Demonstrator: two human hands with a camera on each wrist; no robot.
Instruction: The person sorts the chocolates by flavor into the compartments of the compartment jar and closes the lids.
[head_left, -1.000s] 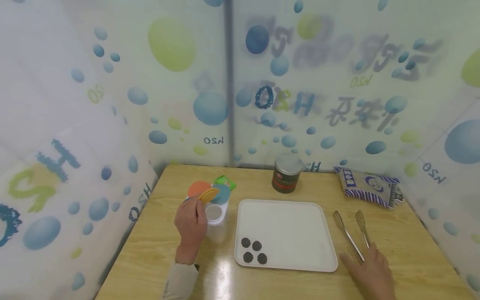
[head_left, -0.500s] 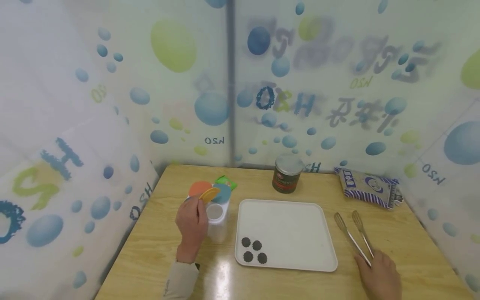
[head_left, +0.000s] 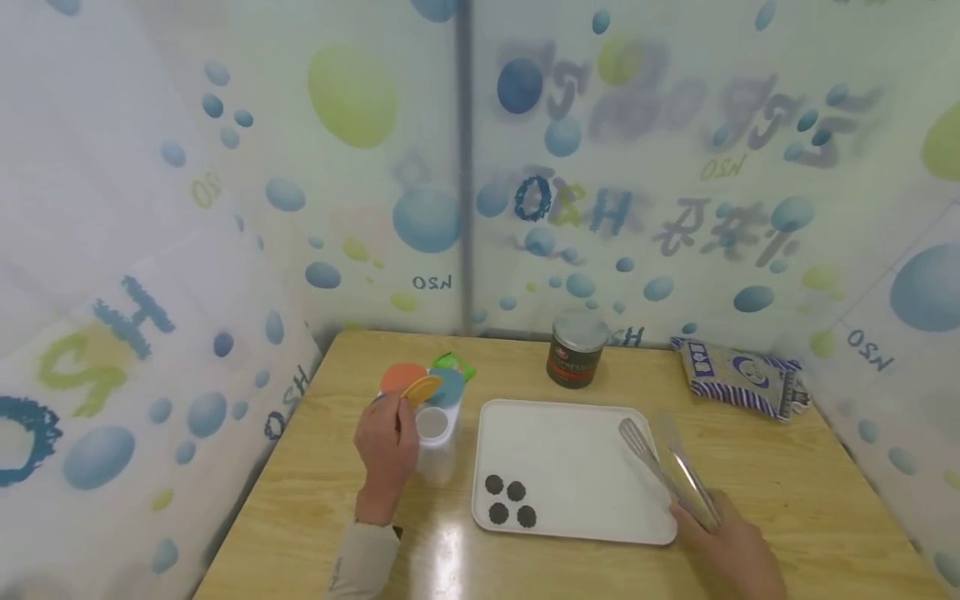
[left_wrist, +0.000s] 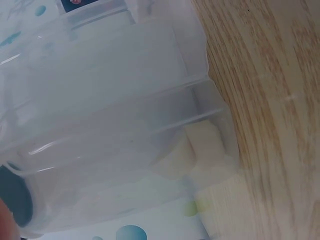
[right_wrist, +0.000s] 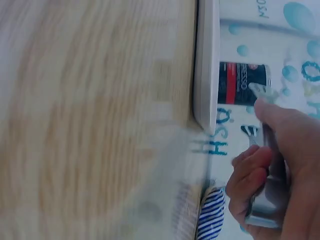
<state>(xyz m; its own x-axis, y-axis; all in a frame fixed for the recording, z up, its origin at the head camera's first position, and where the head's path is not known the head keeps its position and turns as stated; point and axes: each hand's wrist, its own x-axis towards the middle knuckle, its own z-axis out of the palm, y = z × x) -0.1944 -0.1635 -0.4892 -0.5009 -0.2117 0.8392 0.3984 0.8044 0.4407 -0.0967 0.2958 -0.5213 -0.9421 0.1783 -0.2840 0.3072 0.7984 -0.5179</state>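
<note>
My left hand point(head_left: 386, 442) pinches a tilted yellow lid point(head_left: 422, 389) on a clear lidded container point(head_left: 437, 467). One round opening of the container is uncovered, while orange and blue lids cover others. Pale chunks point(left_wrist: 197, 147) show through its translucent wall in the left wrist view. My right hand point(head_left: 731, 542) grips metal tongs point(head_left: 696, 487); their two slotted ends stand apart, one above the white tray's point(head_left: 570, 458) right side. In the right wrist view my fingers wrap the tongs' handle point(right_wrist: 270, 197). Several small dark scalloped rounds point(head_left: 498, 513) lie at the tray's near left corner.
A dark espresso tin point(head_left: 573, 354) with a metal top stands behind the tray. At the back right lies a blue-and-white striped packet point(head_left: 738, 377). A small green packet point(head_left: 454, 365) sits behind the container. Patterned curtains point(head_left: 540, 167) border the wooden table.
My right hand has picked up the tongs from the table and swung them leftward to the tray's right edge. My left hand keeps its hold on the yellow lid.
</note>
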